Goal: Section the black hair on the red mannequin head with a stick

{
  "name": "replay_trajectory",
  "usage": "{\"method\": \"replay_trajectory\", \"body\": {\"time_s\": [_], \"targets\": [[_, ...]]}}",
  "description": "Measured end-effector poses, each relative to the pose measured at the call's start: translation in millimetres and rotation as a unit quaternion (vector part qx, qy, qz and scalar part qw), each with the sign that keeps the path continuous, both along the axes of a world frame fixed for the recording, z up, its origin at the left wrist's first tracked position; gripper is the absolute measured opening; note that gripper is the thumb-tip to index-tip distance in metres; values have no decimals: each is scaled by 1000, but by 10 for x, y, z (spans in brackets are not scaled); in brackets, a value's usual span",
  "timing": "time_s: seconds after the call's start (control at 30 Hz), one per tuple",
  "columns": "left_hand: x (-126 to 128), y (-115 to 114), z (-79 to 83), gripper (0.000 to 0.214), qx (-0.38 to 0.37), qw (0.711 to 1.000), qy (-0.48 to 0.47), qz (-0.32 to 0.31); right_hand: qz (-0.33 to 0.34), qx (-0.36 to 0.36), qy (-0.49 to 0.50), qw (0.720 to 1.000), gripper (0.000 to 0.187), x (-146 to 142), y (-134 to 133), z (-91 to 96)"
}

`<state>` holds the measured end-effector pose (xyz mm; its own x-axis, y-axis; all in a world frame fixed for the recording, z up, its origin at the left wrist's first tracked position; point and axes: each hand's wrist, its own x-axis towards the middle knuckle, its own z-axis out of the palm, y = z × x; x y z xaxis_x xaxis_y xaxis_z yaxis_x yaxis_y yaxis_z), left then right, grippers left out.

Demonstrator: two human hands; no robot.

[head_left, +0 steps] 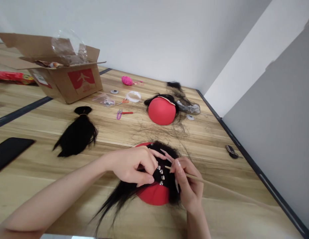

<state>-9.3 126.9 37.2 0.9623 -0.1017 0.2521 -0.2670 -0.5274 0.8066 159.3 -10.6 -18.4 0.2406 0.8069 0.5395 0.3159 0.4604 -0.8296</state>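
On the table in front of me lies a red dome-shaped form (154,196), partly covered with long black hair (119,196). A row of several shiny silver studs (161,177) runs over the dark part in its middle. My left hand (136,164) rests on the form from the left, its fingers curled in on the black hair and its index finger reaching right. In my right hand (189,182) is a thin wooden stick (219,184), pinched between thumb and fingers. Its tip points left, close beside the studs, while the long end trails off to the lower right.
Behind stands a second red dome (161,111) with black hair. A tied black hair bundle (78,132) and a black phone-like slab (12,151) lie left. Farther back are an open cardboard box (69,83), pink yarn (126,80), purple snips (119,114) and white tape (133,96). Keys (231,151) lie right.
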Motion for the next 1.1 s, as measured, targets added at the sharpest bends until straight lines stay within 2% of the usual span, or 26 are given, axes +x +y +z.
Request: {"method": "replay_trajectory", "body": {"time_s": [0.3, 0.67, 1.1], "targets": [[-1, -5, 0, 36, 4, 1000, -12, 5, -25, 5, -49, 998, 21, -22, 18, 33], [-3, 4, -9, 36, 11, 1000, -8, 1, -22, 11, -48, 999, 22, -33, 19, 48], [8, -4, -27, 38, 7, 1000, -12, -2, -22, -18, -22, 999, 21, 4, 24, -71]]}}
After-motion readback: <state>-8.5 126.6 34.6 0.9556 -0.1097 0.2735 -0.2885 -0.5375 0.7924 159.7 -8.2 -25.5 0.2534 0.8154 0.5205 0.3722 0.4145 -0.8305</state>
